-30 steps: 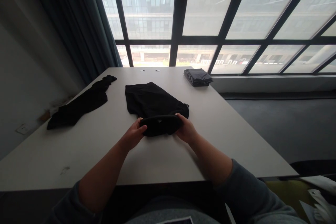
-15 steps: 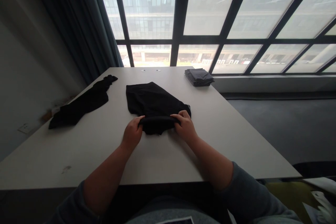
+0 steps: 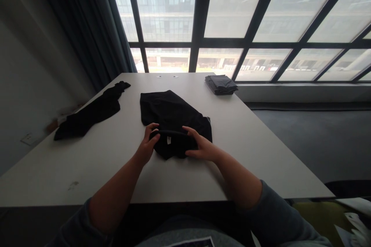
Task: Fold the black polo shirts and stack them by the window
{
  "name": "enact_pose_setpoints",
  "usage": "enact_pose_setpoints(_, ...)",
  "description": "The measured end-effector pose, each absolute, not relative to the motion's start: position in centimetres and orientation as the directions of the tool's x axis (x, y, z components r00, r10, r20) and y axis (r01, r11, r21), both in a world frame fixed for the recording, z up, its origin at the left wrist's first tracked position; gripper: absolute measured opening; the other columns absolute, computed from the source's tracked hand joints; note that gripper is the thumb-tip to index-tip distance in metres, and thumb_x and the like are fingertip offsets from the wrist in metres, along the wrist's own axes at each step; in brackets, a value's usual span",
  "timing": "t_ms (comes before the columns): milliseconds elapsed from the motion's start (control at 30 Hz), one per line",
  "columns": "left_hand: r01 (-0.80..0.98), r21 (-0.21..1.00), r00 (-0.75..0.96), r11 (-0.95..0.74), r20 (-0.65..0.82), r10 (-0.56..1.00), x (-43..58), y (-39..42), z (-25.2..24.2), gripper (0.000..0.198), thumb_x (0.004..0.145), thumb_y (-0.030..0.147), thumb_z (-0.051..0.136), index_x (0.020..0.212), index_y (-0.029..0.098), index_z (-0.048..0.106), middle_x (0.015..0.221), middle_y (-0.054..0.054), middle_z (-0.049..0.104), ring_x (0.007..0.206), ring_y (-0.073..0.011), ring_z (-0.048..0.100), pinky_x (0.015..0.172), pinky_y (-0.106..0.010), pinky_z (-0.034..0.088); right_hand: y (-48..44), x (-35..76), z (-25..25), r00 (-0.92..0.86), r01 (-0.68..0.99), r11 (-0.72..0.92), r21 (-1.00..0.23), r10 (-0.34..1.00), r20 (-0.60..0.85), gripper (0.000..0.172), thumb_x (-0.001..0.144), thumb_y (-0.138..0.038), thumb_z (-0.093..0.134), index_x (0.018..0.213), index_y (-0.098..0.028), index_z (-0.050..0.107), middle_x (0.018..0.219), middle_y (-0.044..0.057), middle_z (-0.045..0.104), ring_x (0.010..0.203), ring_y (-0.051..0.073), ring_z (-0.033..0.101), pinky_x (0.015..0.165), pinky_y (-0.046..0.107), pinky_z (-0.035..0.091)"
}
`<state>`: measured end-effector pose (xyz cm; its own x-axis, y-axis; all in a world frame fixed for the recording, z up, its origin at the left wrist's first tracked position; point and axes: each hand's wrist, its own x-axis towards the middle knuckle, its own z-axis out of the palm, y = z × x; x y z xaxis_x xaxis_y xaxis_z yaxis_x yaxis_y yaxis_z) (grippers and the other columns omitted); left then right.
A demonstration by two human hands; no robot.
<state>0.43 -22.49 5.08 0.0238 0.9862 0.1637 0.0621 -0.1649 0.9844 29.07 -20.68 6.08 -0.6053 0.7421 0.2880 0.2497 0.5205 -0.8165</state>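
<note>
A black cloth garment (image 3: 174,110) lies on the white table in front of me, its near end raised and folded into a thick edge. A small white tag (image 3: 169,140) shows on this near part. My left hand (image 3: 147,146) is closed on the left end of the folded edge, thumb on the near side and fingers behind. At the right end, my right hand (image 3: 204,147) touches the cloth with thumb and forefinger spread wide apart, black fabric between them. Its other fingers are hidden.
Another black garment (image 3: 92,112) lies crumpled along the table's left side. A stack of folded dark and striped cloths (image 3: 221,85) sits at the far right corner. The white table (image 3: 101,170) ends close to my body. Beyond it are large windows and a dark curtain (image 3: 84,19).
The garment's near edge has been turned so the white tag now shows, and its flap hangs closer to me. My right hand's fingers have spread from a pinch; my left hand has shifted slightly.
</note>
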Motion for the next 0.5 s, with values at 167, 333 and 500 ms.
enact_pose_setpoints(167, 0.29, 0.859, 0.265, -0.421, 0.35, 0.898, -0.4, -22.6, 5.6, 0.052, 0.08, 0.041, 0.083, 0.125, 0.025, 0.064, 0.12, -0.008, 0.06, 0.109, -0.0257, 0.06, 0.099, -0.037, 0.05, -20.0, 30.4, 6.9, -0.635, 0.272, 0.603, -0.75, 0.698, 0.332, 0.051, 0.087, -0.038, 0.079, 0.134, -0.023, 0.067, 0.12, 0.008, 0.069, 0.108, 0.024, 0.067, 0.097, 0.035, 0.053)
enact_pose_setpoints(333, 0.399, 0.784, 0.489, -0.476, 0.258, 0.833, -0.7, -22.3, 5.8, 0.067, 0.066, 0.039, 0.095, 0.125, 0.025, 0.068, 0.118, -0.009, 0.062, 0.108, -0.0294, 0.063, 0.097, -0.04, 0.052, -19.1, 30.6, 6.1, -0.493, 0.288, 0.552, -0.783, 0.786, 0.373, 0.031, 0.096, -0.045, 0.068, 0.083, -0.018, 0.069, 0.078, 0.002, 0.062, 0.072, 0.014, 0.056, 0.069, 0.026, 0.047)
enact_pose_setpoints(500, 0.436, 0.793, 0.333, -0.425, 0.297, 0.895, -0.4, -21.8, 5.7, 0.023, 0.088, 0.042, 0.073, 0.094, 0.02, 0.069, 0.092, -0.003, 0.064, 0.082, -0.0202, 0.062, 0.08, -0.033, 0.052, -18.8, 30.7, 5.7, -0.452, 0.276, 0.48, -0.833, 0.829, 0.329, 0.037, 0.093, -0.05, 0.069, 0.077, -0.016, 0.067, 0.079, 0.003, 0.063, 0.073, 0.015, 0.057, 0.069, 0.027, 0.048)
